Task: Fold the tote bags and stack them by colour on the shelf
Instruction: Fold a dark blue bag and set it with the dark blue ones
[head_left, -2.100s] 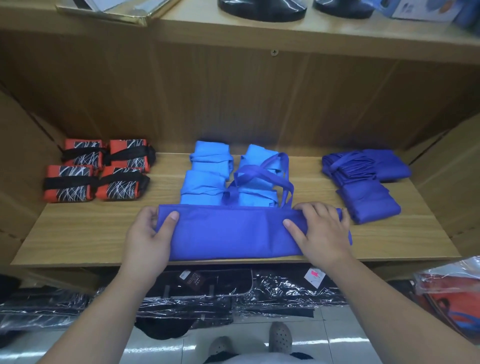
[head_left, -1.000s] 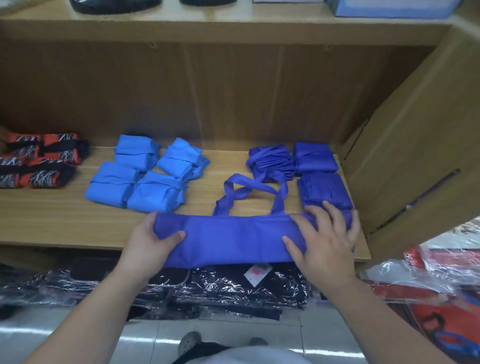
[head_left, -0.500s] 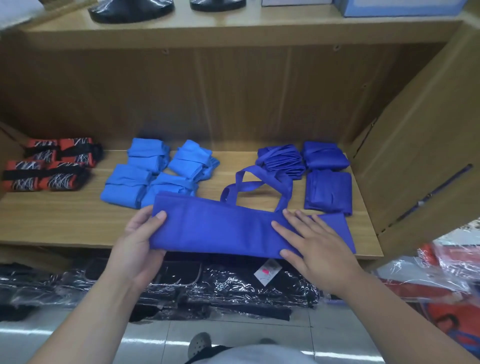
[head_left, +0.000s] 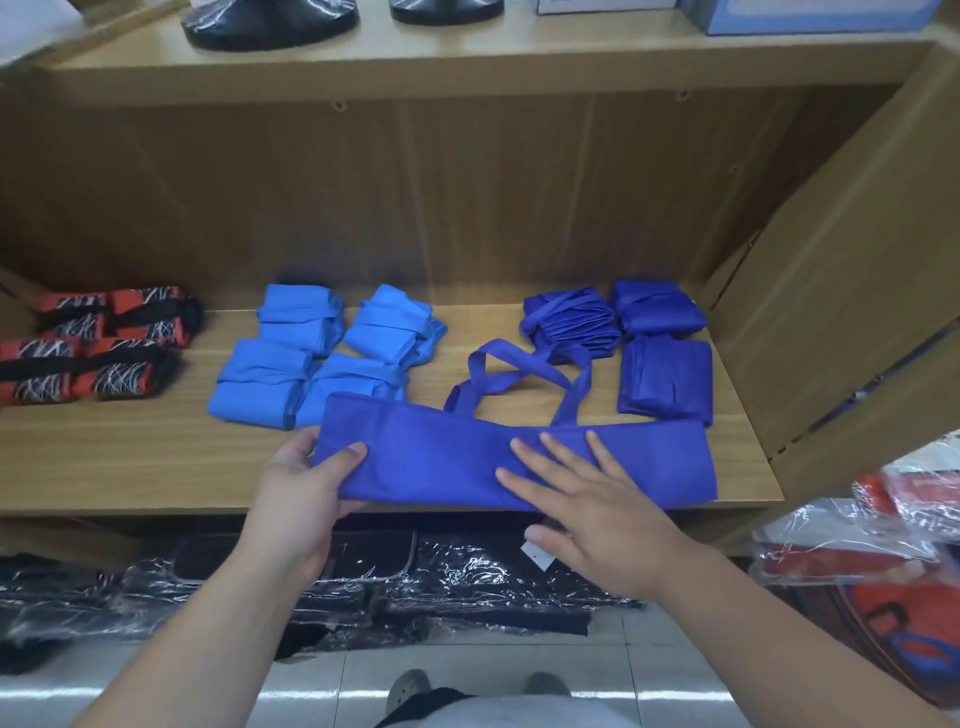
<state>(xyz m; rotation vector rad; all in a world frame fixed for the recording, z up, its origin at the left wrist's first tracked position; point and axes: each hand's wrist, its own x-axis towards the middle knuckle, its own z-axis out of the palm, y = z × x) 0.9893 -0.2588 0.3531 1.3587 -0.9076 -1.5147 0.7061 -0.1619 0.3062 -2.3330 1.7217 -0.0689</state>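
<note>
Both hands meet the bag (head_left: 441, 457), a strip lying left-right along the near edge of the shelf (head_left: 130, 457): left hand (head_left: 304, 486) pinches its left end, right hand (head_left: 597, 501) presses flat at the middle. Likely next, that left end folds rightward over it.

Soft, even indoor light, rather dim, approx. from above. The shelf (head_left: 415, 208) has its back wall in shadow under the upper board. White glare on floor tiles (head_left: 322, 691) and plastic wrapping (head_left: 467, 566). Wide-angle lens bends straight edges; pic slightly soft, esp. at corners.
</note>
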